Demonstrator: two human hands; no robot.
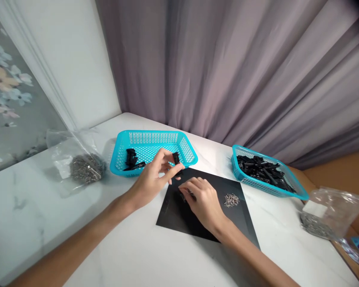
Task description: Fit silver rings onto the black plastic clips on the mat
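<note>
My left hand (154,173) is raised near the front right corner of the left blue basket, its fingers closed on a small black plastic part (176,158). Lower and to the right, my right hand (205,201) is over a black mat (179,217) with its fingers bent together. Small metal bits (192,194) show under those fingers, though whatever is between the fingertips is hidden. A pile of small shiny metal pieces (231,200) lies on the mat to the right of that hand. Several black plastic pieces (131,158) rest in the left blue basket (115,163).
To the right stands another blue basket (251,181) heaped with black plastic parts (263,171). Clear plastic bags of metal pieces lie at the left (86,168) and right (317,225) of the white marbled table (131,255). A grey curtain (197,67) hangs behind.
</note>
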